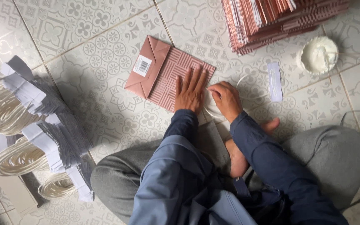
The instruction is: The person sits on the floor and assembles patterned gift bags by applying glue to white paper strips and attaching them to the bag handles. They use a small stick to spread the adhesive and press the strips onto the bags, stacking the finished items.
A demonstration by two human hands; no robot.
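Pink paper bag lies folded flat under my spread left hand; my right hand pinches a white cord handle, not yet attached.

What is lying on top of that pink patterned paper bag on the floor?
The left hand presses flat on the pink paper bag, and a white barcode sticker sits on its folded base. The right hand touches its edge, covering what the fingers hold.
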